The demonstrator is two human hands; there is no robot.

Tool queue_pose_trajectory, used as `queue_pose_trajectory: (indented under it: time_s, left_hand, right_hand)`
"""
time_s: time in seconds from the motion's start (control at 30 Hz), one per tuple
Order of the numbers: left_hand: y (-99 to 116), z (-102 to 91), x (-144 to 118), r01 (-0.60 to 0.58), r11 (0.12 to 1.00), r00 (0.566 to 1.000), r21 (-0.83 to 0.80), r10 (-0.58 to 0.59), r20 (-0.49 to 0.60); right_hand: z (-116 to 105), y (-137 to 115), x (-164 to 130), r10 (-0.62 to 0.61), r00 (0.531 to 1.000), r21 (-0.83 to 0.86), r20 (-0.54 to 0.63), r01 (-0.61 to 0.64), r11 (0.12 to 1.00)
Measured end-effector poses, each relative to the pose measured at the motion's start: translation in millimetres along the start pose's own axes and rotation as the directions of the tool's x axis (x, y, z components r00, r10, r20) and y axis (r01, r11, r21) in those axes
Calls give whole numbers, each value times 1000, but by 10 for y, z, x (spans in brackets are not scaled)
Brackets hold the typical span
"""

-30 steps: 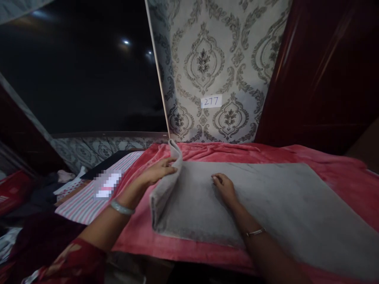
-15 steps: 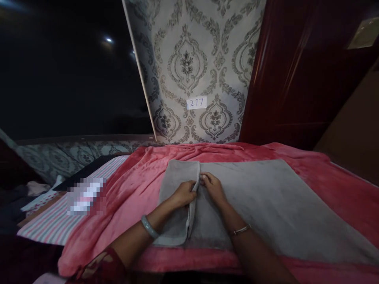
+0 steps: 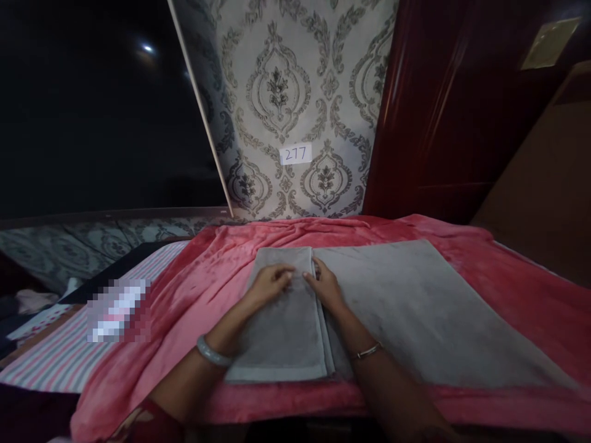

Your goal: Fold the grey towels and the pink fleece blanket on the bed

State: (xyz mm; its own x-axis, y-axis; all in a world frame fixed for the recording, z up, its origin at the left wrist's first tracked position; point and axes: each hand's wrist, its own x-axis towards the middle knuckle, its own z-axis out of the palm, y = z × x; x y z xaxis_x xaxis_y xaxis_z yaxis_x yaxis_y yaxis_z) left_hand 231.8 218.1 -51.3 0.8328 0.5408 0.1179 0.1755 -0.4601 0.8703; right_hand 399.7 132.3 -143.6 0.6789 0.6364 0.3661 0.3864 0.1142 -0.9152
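One soft grey rectangular cloth (image 3: 392,301) lies part-folded on a pink plush blanket (image 3: 207,289). Our left hand (image 3: 268,284) is over the folded flap (image 3: 281,335), our right hand (image 3: 327,287) apart at its edge; whether either grips, we cannot tell. We seem to be aligning the fold; next calls for smoothing it flat.

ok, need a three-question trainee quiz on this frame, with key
1. True or false: the grey cloth lies on top of the pink blanket.
2. Which hand is nearer the free edge of the cloth's folded-over part: (a) left, (b) right?
3. Fill in: the white card on the patterned wall reads ___.

Key: 1. True. 2. b, the right hand. 3. 277.
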Motion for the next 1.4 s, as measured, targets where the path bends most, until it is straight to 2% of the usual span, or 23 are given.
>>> queue_pose_trajectory:
  time_s: [0.07,0.1,0.17,0.23,0.33,0.5,0.67,0.9,1.07,1.2,1.4]
  left_hand:
    - [-132,-258,37,-1,998,959,56,17,-283]
    - [-211,-364,42,28,997,927,67,0,-376]
    - [-379,-500,20,95,995,891,44,-65,-449]
    - [-540,-530,-27,126,992,897,5,-112,-429]
    - [-733,-449,-85,138,990,900,-36,-140,-413]
    - [-887,-320,-91,119,993,884,-17,-114,-453]
    - [-868,-345,-124,124,988,904,93,-73,-422]
    - [-810,-373,-161,106,989,920,103,-59,-387]
    - [-823,-344,-161,89,986,926,144,-28,-378]
    - [-828,-340,-165,74,985,931,154,-13,-365]
    - [-819,-327,-159,110,947,951,301,-13,-307]
  right_hand:
    - [20,-2,-15,-49,999,-75,0,49,996]
    - [26,-3,-18,-73,997,-94,5,73,993]
    - [24,-2,-12,-104,995,-91,10,104,990]
    - [1,10,11,-109,994,-80,-6,109,991]
    - [-62,53,57,-78,996,-129,-49,71,989]
    - [-137,118,78,-50,997,-197,-56,38,980]
    - [-130,70,45,-69,997,-221,-41,58,973]
    - [-209,21,131,-131,989,-270,-64,109,957]
    - [-297,75,188,-80,993,-352,-89,44,935]
    - [-322,21,178,-44,997,-402,-71,12,916]
    - [-528,-106,-101,39,999,-455,17,-27,890]
